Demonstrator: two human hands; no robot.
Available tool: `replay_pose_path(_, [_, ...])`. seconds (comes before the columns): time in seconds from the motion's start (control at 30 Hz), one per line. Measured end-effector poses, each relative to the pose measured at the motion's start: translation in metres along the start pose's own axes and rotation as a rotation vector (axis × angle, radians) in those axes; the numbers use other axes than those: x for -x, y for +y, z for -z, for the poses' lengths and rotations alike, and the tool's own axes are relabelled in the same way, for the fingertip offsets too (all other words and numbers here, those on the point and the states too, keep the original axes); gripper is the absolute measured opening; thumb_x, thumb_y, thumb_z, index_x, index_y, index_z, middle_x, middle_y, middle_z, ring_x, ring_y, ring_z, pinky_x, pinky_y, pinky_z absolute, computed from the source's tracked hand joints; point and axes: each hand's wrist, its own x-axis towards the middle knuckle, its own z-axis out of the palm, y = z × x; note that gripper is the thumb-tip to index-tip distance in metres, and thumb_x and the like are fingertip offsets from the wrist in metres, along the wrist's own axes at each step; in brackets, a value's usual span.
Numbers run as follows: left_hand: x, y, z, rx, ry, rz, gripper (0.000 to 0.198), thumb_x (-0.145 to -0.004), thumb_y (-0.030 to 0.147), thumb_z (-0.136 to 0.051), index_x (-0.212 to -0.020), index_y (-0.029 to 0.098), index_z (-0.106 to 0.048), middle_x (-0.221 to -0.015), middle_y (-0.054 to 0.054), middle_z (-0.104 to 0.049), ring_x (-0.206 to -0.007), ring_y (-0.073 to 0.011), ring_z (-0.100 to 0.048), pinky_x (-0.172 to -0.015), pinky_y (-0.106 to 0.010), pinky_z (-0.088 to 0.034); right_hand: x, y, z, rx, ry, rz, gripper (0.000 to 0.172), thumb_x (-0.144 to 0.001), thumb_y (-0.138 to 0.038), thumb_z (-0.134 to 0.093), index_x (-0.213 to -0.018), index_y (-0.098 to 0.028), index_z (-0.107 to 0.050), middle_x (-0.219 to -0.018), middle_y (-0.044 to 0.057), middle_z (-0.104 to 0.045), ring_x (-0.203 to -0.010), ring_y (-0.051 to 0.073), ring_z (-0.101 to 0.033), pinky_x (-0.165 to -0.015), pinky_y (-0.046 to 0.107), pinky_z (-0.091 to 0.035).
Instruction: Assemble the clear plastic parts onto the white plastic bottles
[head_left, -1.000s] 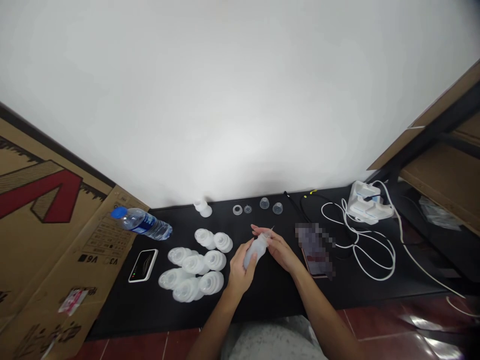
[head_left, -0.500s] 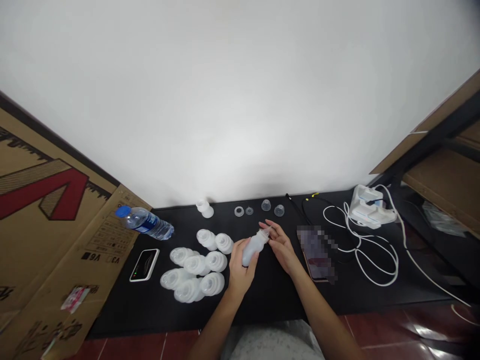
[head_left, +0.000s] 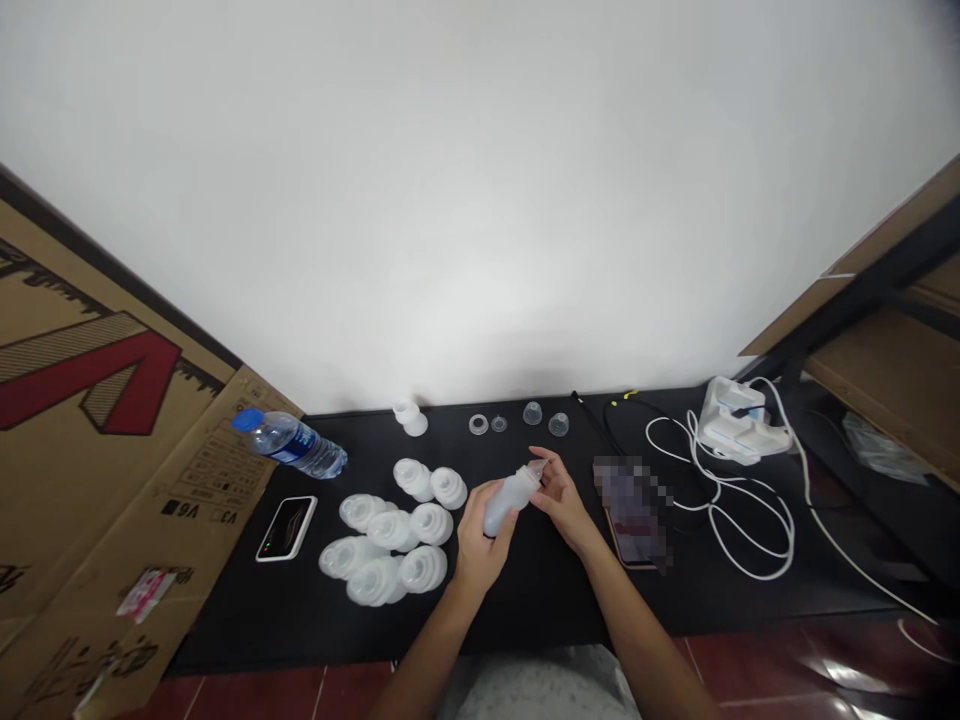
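Observation:
My left hand (head_left: 480, 535) wraps around the body of a translucent plastic squeeze bottle (head_left: 508, 505), which lies tilted above the black table. My right hand (head_left: 561, 500) curls its fingers at the bottle's narrow neck and thin nozzle. Just to the left of my hands lies a cluster of several white plastic bottles (head_left: 431, 523). Farther back stand a white bottle (head_left: 410, 420), a flat ring (head_left: 478, 424) and several small clear cups (head_left: 532, 413).
A blue-capped water bottle (head_left: 291, 445) and a white-framed phone (head_left: 286, 528) lie at the left, beside a cardboard sheet (head_left: 120, 470). To the right are a blurred phone (head_left: 634, 512), a white charging dock (head_left: 739, 425) and looped white cable (head_left: 750, 520).
The bottle has tilted slightly, its nozzle swinging toward my right hand. My right fingers have closed in around the neck, and my left fingers wrap further over the body.

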Motion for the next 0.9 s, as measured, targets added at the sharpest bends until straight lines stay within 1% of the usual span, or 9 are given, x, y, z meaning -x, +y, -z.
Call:
replay_pose_path(0.13, [0.0007, 0.0003, 0.001, 0.014, -0.028, -0.005, 0.033, -0.106, 0.031, -0.066, -0.138, 0.023, -0.066, -0.131, -0.013, -0.074, -0.122, -0.0293, -0.073, -0.105, -0.047, -0.063, 0.0, 0.0026, 0.0017, -0.023, -0.029, -0.01, 0.079, -0.085, -0.053, -0.092, -0.153, -0.034, -0.055, -0.128, 0.009, -0.07, -0.111, 0.027, -0.067, -0.094, 0.036, -0.054])
replay_pose_path(0.23, [0.0014, -0.0002, 0.0013, 0.029, -0.065, -0.013, 0.034, -0.105, 0.03, -0.067, -0.139, 0.023, -0.066, -0.132, -0.013, -0.074, -0.122, -0.0286, -0.073, -0.106, -0.046, -0.062, 0.0003, 0.0036, 0.0024, -0.035, 0.001, 0.041, 0.083, -0.076, -0.05, -0.099, -0.147, -0.034, -0.059, -0.119, 0.005, -0.069, -0.099, 0.023, -0.065, -0.084, 0.031, -0.053])
replay_pose_path(0.37, [0.0016, -0.0013, 0.0012, 0.037, -0.038, -0.012, 0.035, -0.105, 0.03, -0.067, -0.139, 0.023, -0.066, -0.132, -0.013, -0.073, -0.122, -0.0294, -0.073, -0.106, -0.047, -0.062, 0.0016, 0.0006, 0.0017, -0.048, -0.056, 0.029, 0.081, -0.084, -0.054, -0.093, -0.153, -0.035, -0.055, -0.136, 0.01, -0.067, -0.119, 0.029, -0.063, -0.099, 0.039, -0.052])
replay_pose_path(0.43, [0.0019, -0.0015, 0.0013, 0.036, -0.034, -0.013, 0.034, -0.105, 0.031, -0.067, -0.138, 0.023, -0.066, -0.131, -0.013, -0.074, -0.122, -0.0299, -0.073, -0.105, -0.047, -0.063, 0.0017, -0.0005, 0.0016, -0.038, -0.053, 0.003, 0.078, -0.087, -0.052, -0.091, -0.153, -0.035, -0.055, -0.129, 0.009, -0.069, -0.113, 0.028, -0.065, -0.095, 0.038, -0.053])
replay_pose_path(0.53, [0.0025, -0.0015, 0.0017, 0.036, -0.063, -0.029, 0.035, -0.105, 0.031, -0.067, -0.138, 0.023, -0.067, -0.131, -0.013, -0.074, -0.122, -0.0297, -0.073, -0.105, -0.046, -0.063, 0.0008, -0.0005, 0.0023, -0.003, -0.01, 0.032, 0.078, -0.077, -0.052, -0.098, -0.143, -0.033, -0.063, -0.11, 0.004, -0.067, -0.093, 0.023, -0.064, -0.08, 0.031, -0.053])
replay_pose_path(0.67, [0.0022, -0.0016, 0.0015, 0.044, -0.048, -0.032, 0.035, -0.104, 0.029, -0.068, -0.139, 0.023, -0.066, -0.131, -0.012, -0.074, -0.122, -0.029, -0.073, -0.105, -0.045, -0.062, 0.0003, -0.0017, 0.0033, -0.041, -0.049, 0.047, 0.089, -0.075, -0.056, -0.099, -0.15, -0.031, -0.058, -0.122, 0.008, -0.069, -0.102, 0.025, -0.065, -0.087, 0.034, -0.055])
replay_pose_path(0.73, [0.0017, -0.0015, 0.0009, 0.052, -0.038, -0.023, 0.035, -0.104, 0.029, -0.068, -0.138, 0.024, -0.066, -0.131, -0.012, -0.074, -0.121, -0.0289, -0.074, -0.105, -0.045, -0.063, -0.0001, -0.0015, 0.0038, -0.049, -0.026, 0.018, 0.082, -0.08, -0.052, -0.096, -0.149, -0.031, -0.058, -0.119, 0.008, -0.071, -0.103, 0.026, -0.066, -0.089, 0.036, -0.055])
replay_pose_path(0.83, [0.0012, -0.0014, -0.0002, 0.054, -0.049, -0.037, 0.035, -0.103, 0.029, -0.07, -0.137, 0.024, -0.067, -0.13, -0.012, -0.075, -0.12, -0.0289, -0.074, -0.103, -0.045, -0.064, -0.0015, 0.0013, 0.0047, 0.004, 0.086, 0.032, 0.061, -0.079, -0.046, -0.097, -0.13, -0.03, -0.068, -0.094, 0.001, -0.066, -0.086, 0.022, -0.065, -0.08, 0.032, -0.054])
replay_pose_path(0.9, [0.0013, -0.0015, -0.0005, 0.052, -0.05, -0.047, 0.035, -0.102, 0.028, -0.071, -0.137, 0.025, -0.067, -0.129, -0.012, -0.074, -0.12, -0.029, -0.074, -0.103, -0.045, -0.064, -0.0019, 0.0029, 0.0048, 0.027, 0.102, 0.069, 0.062, -0.076, -0.05, -0.099, -0.127, -0.03, -0.07, -0.093, 0.0, -0.066, -0.085, 0.021, -0.064, -0.078, 0.031, -0.054])
